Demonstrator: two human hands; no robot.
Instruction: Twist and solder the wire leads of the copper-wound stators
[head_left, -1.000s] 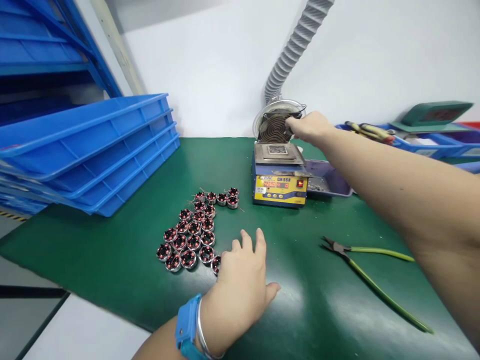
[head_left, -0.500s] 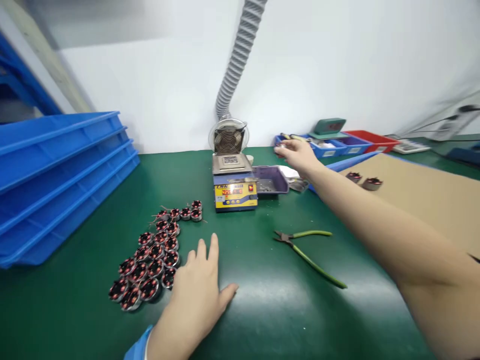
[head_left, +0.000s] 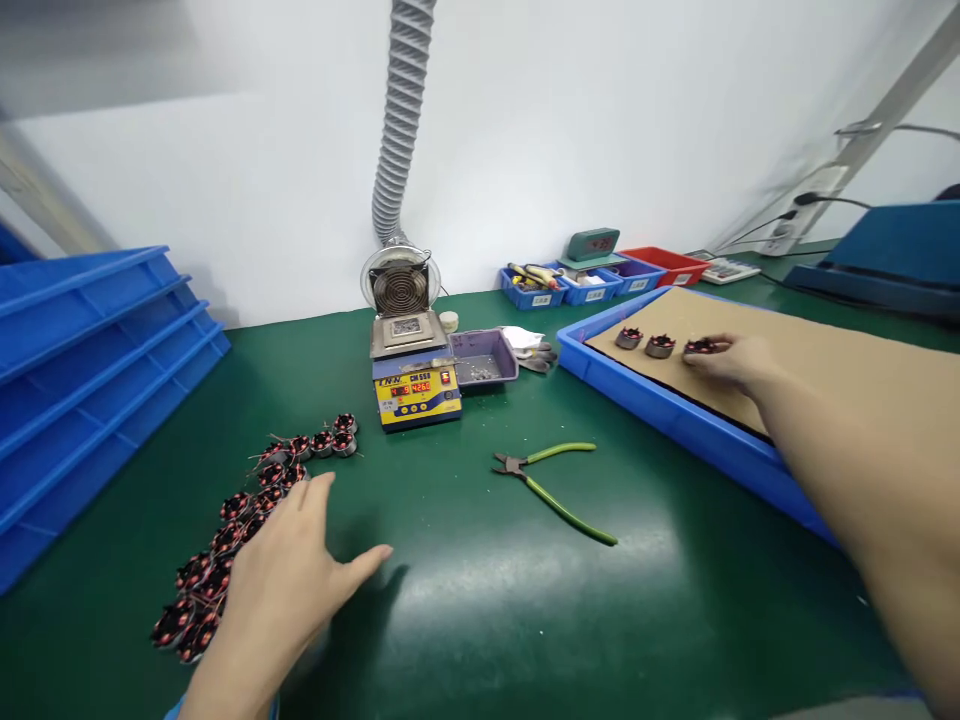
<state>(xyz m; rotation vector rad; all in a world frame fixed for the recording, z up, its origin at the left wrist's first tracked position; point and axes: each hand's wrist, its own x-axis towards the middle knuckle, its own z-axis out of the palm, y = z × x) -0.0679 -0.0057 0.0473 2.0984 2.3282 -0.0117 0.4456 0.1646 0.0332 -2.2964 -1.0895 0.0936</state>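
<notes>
At the near left corner of the cardboard, my right hand pinches a motor stator with copper windings. Two similar stators stand upright in a row to its left. They all sit on a brown cardboard sheet inside a blue tray. My left hand is open, thumb spread wide, just over the right side of a cluster of several stators; it hides some of them. Between the hands, side cutters with green handles lie with their handles apart.
A yellow-fronted solder pot stands at the back centre under a grey duct hose. Beside it are a purple tray and gloves. Small bins line the wall. Stacked blue trays rise at left.
My right hand has moved from near the bins down onto the cardboard, where a third stator now shows in its fingers. My left hand has shifted left over the cluster. The view has turned right.
</notes>
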